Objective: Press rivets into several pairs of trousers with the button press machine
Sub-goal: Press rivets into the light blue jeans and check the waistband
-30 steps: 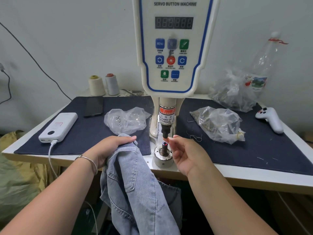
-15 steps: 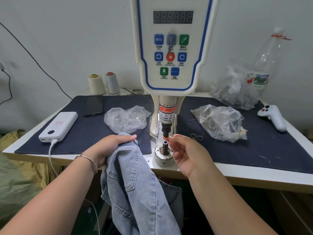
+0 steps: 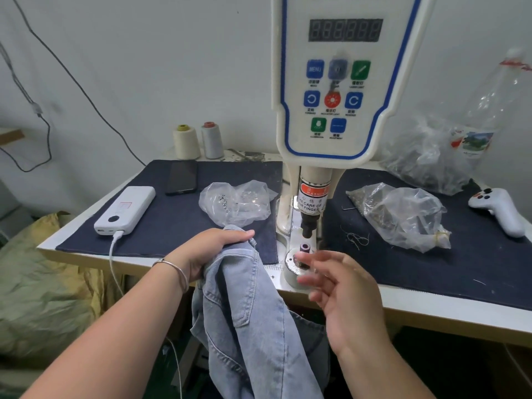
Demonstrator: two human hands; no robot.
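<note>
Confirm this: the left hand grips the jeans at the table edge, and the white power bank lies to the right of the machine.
One thing is wrong. The head view shows the power bank lying to the left of the machine, beside the phone. The rest holds: the left hand grips the jeans at the table edge.

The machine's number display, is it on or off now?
Off, it seems: the display on the button press machine shows only dim unlit digit segments, no glowing numbers.
</note>
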